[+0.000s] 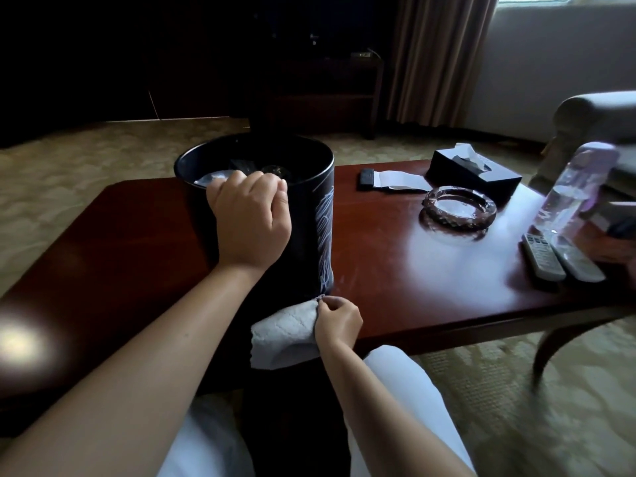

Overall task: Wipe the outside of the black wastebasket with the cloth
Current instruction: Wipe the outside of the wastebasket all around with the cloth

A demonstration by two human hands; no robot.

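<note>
The black wastebasket, round with a pale line drawing on its side, stands upright on the dark red table. My left hand grips its near rim, fingers curled over the edge. Some scraps lie inside the basket. My right hand pinches a pale grey cloth at the table's near edge, right at the foot of the basket's side. The cloth hangs partly over the edge.
Right of the basket lie a glass ashtray, a black tissue box, a paper slip with a dark item, a clear bottle and two remotes. An armchair stands far right. My knees are below.
</note>
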